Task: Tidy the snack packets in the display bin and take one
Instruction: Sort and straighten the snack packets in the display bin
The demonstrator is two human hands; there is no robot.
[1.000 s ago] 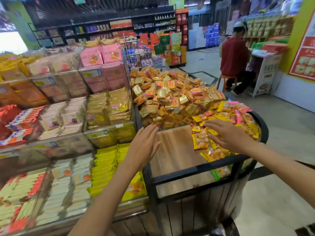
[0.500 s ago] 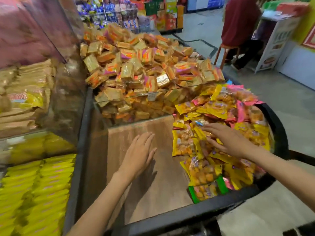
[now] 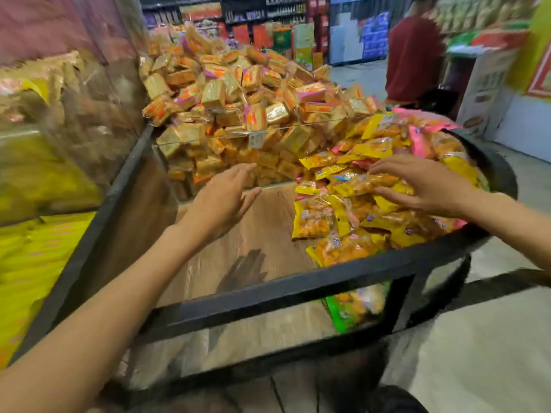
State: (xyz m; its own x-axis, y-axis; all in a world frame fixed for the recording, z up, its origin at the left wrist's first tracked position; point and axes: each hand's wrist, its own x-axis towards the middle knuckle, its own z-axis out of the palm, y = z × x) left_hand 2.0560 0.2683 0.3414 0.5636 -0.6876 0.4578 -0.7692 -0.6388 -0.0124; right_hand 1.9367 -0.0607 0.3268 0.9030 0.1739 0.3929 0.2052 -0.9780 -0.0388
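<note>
Shelf goods (image 3: 44,162) at 9 o'clock: blurred, unreadable. Left hand (image 3: 223,201): fingers spread wide, empty, above bare wooden bin floor (image 3: 226,263). Snack packets (image 3: 357,204), yellow and pink, heaped at 3 o'clock inside black bin frame (image 3: 298,290); right hand (image 3: 426,186) splayed flat on them

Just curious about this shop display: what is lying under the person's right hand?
The right hand rests flat on a heap of yellow and pink snack packets filled with orange pieces. Packets directly beneath the palm are covered, as is the bin's wooden floor there.

person in red shirt (image 3: 413,55), shelves (image 3: 262,13)
</note>
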